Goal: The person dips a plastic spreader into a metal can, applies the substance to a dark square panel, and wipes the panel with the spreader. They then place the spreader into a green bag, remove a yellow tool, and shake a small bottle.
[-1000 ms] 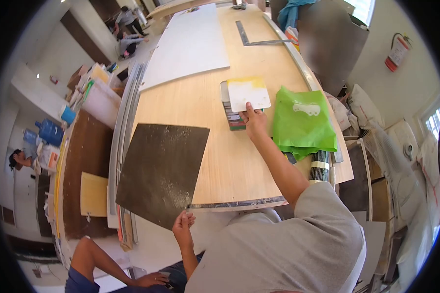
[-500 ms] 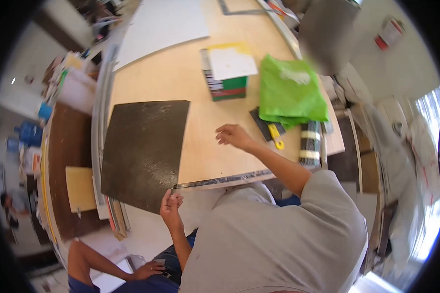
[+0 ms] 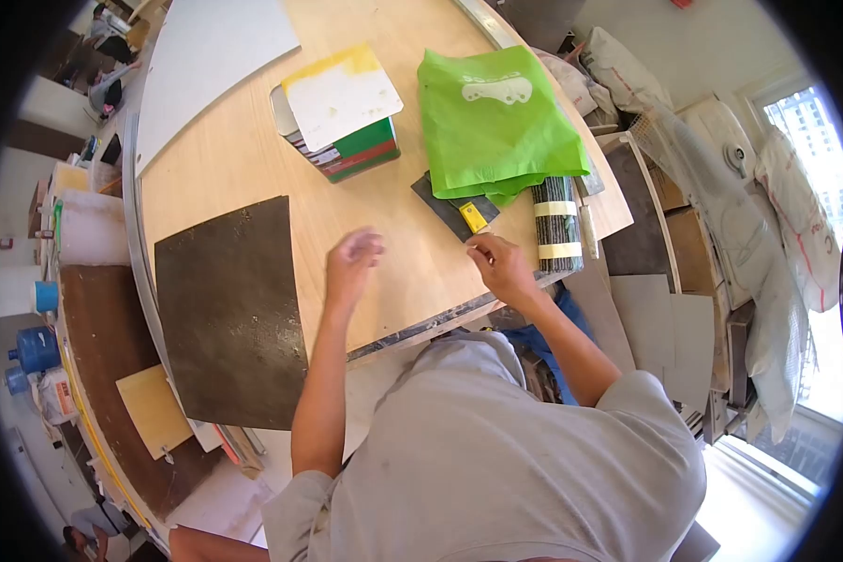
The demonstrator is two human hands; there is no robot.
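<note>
A white card (image 3: 342, 94) covers the tin (image 3: 347, 155) at twelve o'clock from the blurred, loosely open left hand (image 3: 354, 258). The right hand (image 3: 501, 265), seemingly pinched narrow and empty, sits near the yellow cutter (image 3: 474, 217) below the green bag (image 3: 492, 117).

The worktop (image 3: 253, 159) is pale wood, smooth and dull. The big dark sheet (image 3: 229, 314) at the near left looks rough and matt. The green bag (image 3: 496, 117) at the far right is soft cloth with creases. The tin (image 3: 351, 155) has shiny printed sides, and a white card (image 3: 342, 94) with a yellow smear lies on it. The little cutter (image 3: 474, 217) is yellow plastic. The long strip (image 3: 139, 234) on the left edge looks like grey metal.
</note>
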